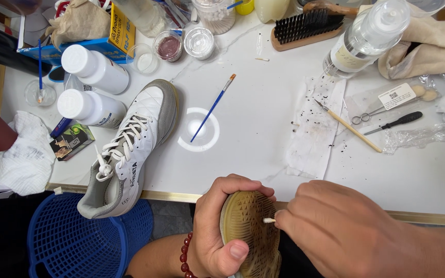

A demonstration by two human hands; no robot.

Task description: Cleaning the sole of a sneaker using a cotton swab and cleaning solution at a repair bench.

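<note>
Blue-and-yellow cardboard box (pixel 110 37), upper left of bench; 2 white labelled plastic bottles (pixel 95 68) below it; small white rectangular tag (pixel 396 96), right.

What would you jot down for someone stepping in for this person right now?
Left hand: grips a shoe sole-up at the table edge.
Right hand: pinches a cotton swab, tip on the sole.
The second shoe lies on the table, heel overhanging a blue basket.
Nearby: blue brush, scrub brush, two white bottles.
Done: cannot tell how much of the sole is cleaned.
Left: the sole looks yellowed and grimy.
</note>
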